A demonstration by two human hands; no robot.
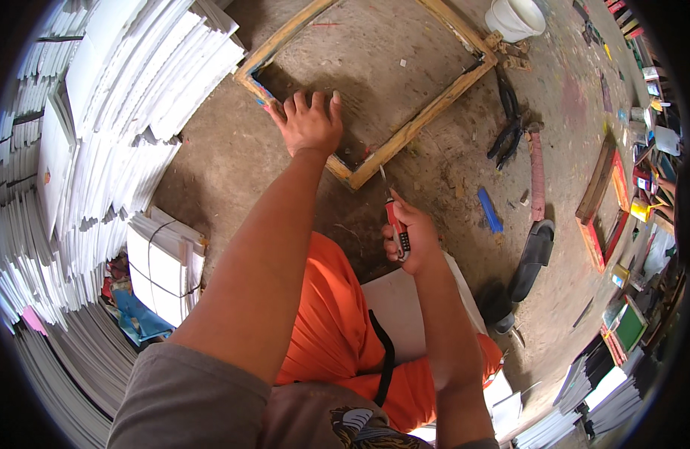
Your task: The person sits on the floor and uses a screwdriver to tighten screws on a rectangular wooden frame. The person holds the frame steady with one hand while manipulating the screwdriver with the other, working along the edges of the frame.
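Note:
A worn wooden frame (427,112) lies on the concrete floor in front of me. Across its near-left bar rests my left hand (311,123), fingers over the wood and the underside of the grip hidden. My right hand (416,238) is closed round a red and black utility knife (397,228). The knife's thin blade points away from me, its tip close beside the frame's near corner; I cannot tell whether they touch.
Tall stacks of white sheets (146,67) line the left, with a tied bundle (161,258) nearer. To the right lie black-handled pliers (507,123), a tool with a wrapped handle (537,176), a blue strip (490,210), a black slipper (533,262) and a red-edged frame (601,206). A white bucket (515,20) stands beyond.

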